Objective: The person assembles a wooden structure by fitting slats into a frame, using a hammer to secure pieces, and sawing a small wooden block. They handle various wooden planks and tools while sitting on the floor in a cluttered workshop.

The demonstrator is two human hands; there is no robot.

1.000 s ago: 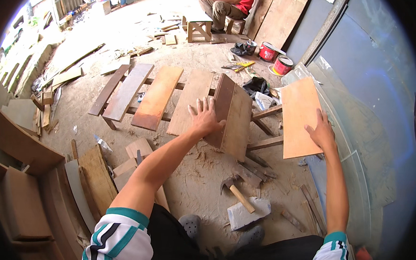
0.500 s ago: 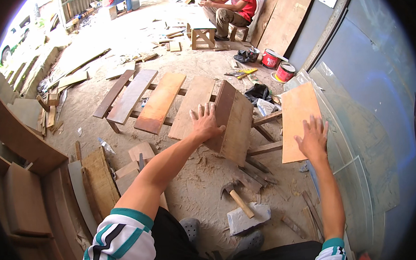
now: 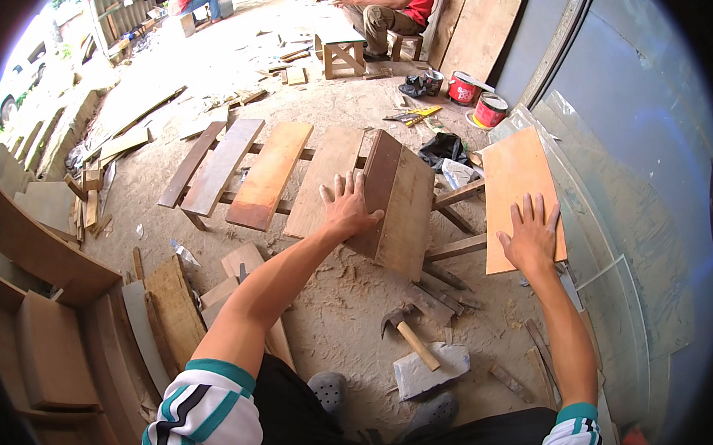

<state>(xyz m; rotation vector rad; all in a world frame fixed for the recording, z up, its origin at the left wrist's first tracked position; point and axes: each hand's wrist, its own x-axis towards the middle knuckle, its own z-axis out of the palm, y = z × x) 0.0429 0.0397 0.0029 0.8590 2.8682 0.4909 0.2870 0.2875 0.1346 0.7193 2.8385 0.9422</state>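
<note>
My left hand [image 3: 348,208] lies with spread fingers over a pale brown board [image 3: 322,180] and the dark edge of a wooden box-like piece [image 3: 407,212] beside it. On the right, a light orange board [image 3: 517,166] rests across two wooden rails [image 3: 458,247]. My right hand [image 3: 532,236] is flat on that board near its lower end, fingers apart. Left of my left hand, an orange-brown board [image 3: 270,179], a greyish board [image 3: 223,167] and a dark brown board [image 3: 192,164] lie across the same rails. Neither hand grips anything.
A hammer [image 3: 411,340] leans on a pale block [image 3: 433,371] by my feet. Glass sheets [image 3: 618,289] stand along the right. Red cans [image 3: 490,109] and a yellow-handled tool [image 3: 420,116] lie beyond. A seated person [image 3: 398,11] is at the back; wooden pieces [image 3: 171,309] lean left.
My right hand has shifted up and left onto the face of the light orange board and now lies flatter. My left hand stays on the boards, and the whole view has shifted slightly.
</note>
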